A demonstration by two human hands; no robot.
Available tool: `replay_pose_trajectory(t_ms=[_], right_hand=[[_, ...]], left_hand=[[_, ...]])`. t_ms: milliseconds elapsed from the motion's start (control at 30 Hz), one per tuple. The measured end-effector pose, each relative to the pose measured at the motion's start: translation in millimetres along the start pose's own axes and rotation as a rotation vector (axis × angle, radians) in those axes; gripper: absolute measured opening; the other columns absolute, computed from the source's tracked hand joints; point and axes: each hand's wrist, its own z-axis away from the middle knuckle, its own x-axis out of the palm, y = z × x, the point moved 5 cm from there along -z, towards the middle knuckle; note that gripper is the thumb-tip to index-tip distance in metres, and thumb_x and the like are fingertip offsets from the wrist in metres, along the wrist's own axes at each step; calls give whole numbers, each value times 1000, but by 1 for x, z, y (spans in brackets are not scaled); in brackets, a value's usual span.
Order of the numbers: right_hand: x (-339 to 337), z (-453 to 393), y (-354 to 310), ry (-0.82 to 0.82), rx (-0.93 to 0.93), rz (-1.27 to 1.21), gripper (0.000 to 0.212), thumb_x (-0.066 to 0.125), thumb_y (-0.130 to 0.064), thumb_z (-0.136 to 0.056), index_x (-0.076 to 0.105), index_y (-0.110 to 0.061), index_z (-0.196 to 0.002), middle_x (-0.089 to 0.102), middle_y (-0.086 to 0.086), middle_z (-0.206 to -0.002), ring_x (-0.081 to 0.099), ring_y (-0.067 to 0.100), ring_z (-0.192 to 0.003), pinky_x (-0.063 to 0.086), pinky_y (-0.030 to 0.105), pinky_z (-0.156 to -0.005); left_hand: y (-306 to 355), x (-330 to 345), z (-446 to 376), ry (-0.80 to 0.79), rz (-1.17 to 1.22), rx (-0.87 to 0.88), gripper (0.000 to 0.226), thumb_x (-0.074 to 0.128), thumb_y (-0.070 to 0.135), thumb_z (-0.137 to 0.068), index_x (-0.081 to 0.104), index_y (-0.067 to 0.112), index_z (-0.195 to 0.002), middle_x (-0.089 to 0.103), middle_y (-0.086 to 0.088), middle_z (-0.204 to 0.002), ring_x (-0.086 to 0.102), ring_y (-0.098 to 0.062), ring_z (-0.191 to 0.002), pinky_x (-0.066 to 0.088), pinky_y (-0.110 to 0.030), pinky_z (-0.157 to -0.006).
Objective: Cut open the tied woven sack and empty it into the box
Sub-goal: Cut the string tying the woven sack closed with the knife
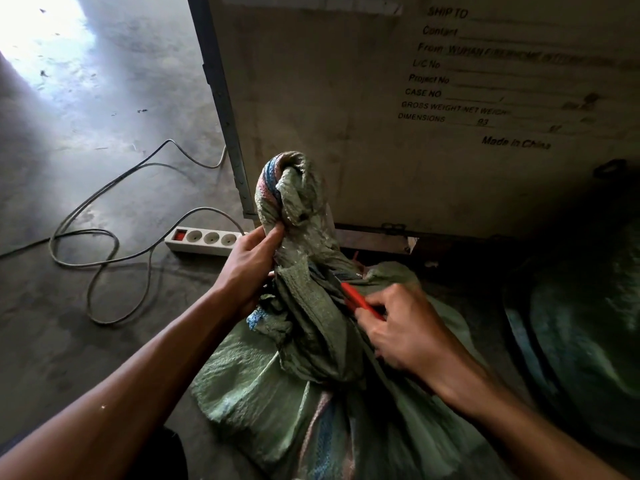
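At the sack (311,341) neck, left hand (249,268) grips cloth, right hand (405,327) grips a red cutter (358,299) — blade hidden.

The concrete floor (69,140) was grey and stained, with a bright patch of light at the upper left. On it lay a white power strip (204,240) with looping grey cables (104,216), the green woven sack (263,393), and a large wooden crate (398,133) printed with shipping text.
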Motion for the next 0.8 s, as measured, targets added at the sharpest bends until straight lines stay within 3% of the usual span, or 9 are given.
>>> replay_pose_trajectory(t_ms=[67, 167, 300, 367, 433, 567, 633, 700, 800], right_hand=[[-13, 2, -1, 49, -44, -63, 24, 55, -24, -88, 69, -5, -83, 68, 15, -61, 64, 26, -49, 53, 43, -46], [-39, 0, 1, 179, -54, -264, 12, 62, -24, -86, 66, -23, -74, 64, 7, -54, 57, 12, -38, 47, 26, -39], [-43, -24, 10, 332, -47, -473, 17, 74, -29, -76, 63, -16, -76, 57, -2, -58, 54, 10, -51, 48, 29, -50], [-32, -37, 7, 314, -66, -662, 12, 76, -19, -75, 64, -15, -77, 60, -9, -58, 55, 2, -51, 46, 19, -50], [-21, -46, 3, 291, -74, -794, 9, 75, -12, -75, 67, -15, -78, 65, -7, -59, 58, 2, -52, 49, 18, -51], [-15, -55, 3, 257, -134, -750, 13, 72, -8, -77, 65, -17, -70, 60, 0, -60, 53, 12, -55, 44, 24, -52], [-17, -58, 6, 252, -155, -682, 12, 69, -7, -79, 64, -13, -71, 56, 4, -61, 49, 16, -57, 41, 28, -54], [-22, -58, 8, 237, -175, -635, 4, 68, -6, -80, 66, -9, -80, 61, 5, -68, 53, 14, -61, 43, 30, -59], [-22, -60, 11, 238, -207, -596, 22, 67, -5, -80, 62, -25, -77, 61, -7, -67, 56, 6, -58, 46, 28, -61]], left_hand=[[0, 0, -2, -22, 1, -7, 25, 48, 32, -96, 68, 17, -94, 74, 2, -72, 66, -11, -56, 52, -22, -48], [-1, 3, -2, -55, 7, -19, 26, 48, 34, -96, 69, 17, -95, 74, 1, -76, 68, -11, -59, 53, -22, -51], [-2, 22, 3, -172, -55, 28, 27, 47, 31, -96, 69, 15, -93, 74, 4, -76, 68, -7, -64, 51, -19, -51], [-4, 29, 6, -221, -89, 44, 27, 47, 30, -95, 70, 16, -90, 74, 3, -77, 68, -8, -67, 52, -20, -54], [-5, 31, 9, -247, -132, 70, 24, 52, 33, -91, 70, 18, -89, 75, 3, -79, 68, -8, -68, 53, -20, -57], [-1, 25, 14, -284, -235, 140, 26, 65, 19, -79, 64, 8, -102, 77, -2, -77, 71, -11, -65, 55, -21, -54], [0, 21, 14, -310, -246, 117, 11, 61, 8, -84, 64, 7, -95, 75, 1, -69, 68, -7, -57, 53, -19, -47], [-1, 19, 14, -334, -247, 84, 11, 57, 1, -86, 64, 9, -87, 72, 6, -61, 63, -1, -50, 48, -14, -43], [-2, 17, 15, -379, -265, 70, 4, 69, 14, -81, 71, 17, -82, 72, 6, -67, 62, -7, -60, 50, -22, -56]])
